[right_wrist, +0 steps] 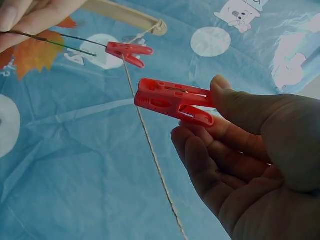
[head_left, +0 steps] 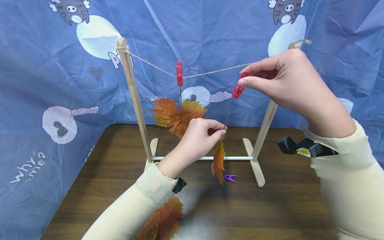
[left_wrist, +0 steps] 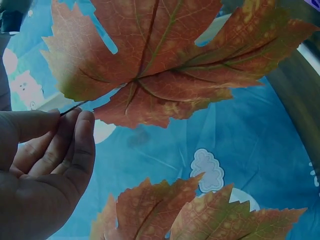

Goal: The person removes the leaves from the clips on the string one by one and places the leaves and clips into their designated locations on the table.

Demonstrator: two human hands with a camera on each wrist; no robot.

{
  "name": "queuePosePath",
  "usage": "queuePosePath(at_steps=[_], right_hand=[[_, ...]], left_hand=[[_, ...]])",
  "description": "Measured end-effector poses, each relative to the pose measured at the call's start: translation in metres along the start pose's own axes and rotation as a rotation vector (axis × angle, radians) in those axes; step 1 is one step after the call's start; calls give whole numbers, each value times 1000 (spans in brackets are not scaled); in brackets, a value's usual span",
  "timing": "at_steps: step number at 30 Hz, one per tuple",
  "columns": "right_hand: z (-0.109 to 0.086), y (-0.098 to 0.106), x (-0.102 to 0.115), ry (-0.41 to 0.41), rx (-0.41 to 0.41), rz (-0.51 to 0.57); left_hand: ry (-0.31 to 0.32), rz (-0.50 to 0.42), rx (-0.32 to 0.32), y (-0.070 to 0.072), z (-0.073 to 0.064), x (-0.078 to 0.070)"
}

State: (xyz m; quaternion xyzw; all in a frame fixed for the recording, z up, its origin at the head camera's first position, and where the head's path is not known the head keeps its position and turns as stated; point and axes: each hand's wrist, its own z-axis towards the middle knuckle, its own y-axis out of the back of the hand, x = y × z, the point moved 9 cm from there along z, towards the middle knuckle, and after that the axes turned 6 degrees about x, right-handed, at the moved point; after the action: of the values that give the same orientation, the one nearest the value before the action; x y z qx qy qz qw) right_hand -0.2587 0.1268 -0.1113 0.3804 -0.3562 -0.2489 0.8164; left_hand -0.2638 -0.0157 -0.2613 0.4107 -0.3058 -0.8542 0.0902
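My left hand (head_left: 201, 136) pinches the thin stem of an orange maple leaf (head_left: 220, 161) between thumb and fingers. The leaf hangs edge-on in the head view and spreads broad and veined across the left wrist view. Higher up on the right, my right hand (head_left: 288, 83) grips a red clothespin (right_wrist: 172, 100) by its handle ends, its nose right at the twine (right_wrist: 156, 165) in the right wrist view. Another red clothespin (head_left: 179, 74) sits on the twine, with the stem of a second maple leaf (head_left: 171, 115) in it.
The twine runs between two wooden posts (head_left: 135, 96) joined low down by a white rod (head_left: 237, 158). A purple clothespin (head_left: 230, 178) lies on the brown table (head_left: 270, 213). Under my left forearm lies a third leaf (head_left: 165, 220). A blue printed cloth (head_left: 216, 30) hangs behind.
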Motion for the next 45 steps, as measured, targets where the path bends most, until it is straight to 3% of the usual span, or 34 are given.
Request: queuePosePath(at_steps=[5, 13, 28, 38, 45], right_hand=[[-7, -7, -5, 4, 5, 63], [-15, -18, -24, -34, 18, 152], [-29, -39, -52, -129, 78, 178], [-41, -57, -71, -124, 98, 146], [-51, -74, -83, -126, 107, 150]], left_hand=[[-28, 4, -2, -1, -5, -5], [-2, -15, 6, -1, -12, -2], [13, -27, 18, -3, -22, 4], [21, -38, 31, -9, -34, 6], [-12, -8, 34, -17, -43, 5]])
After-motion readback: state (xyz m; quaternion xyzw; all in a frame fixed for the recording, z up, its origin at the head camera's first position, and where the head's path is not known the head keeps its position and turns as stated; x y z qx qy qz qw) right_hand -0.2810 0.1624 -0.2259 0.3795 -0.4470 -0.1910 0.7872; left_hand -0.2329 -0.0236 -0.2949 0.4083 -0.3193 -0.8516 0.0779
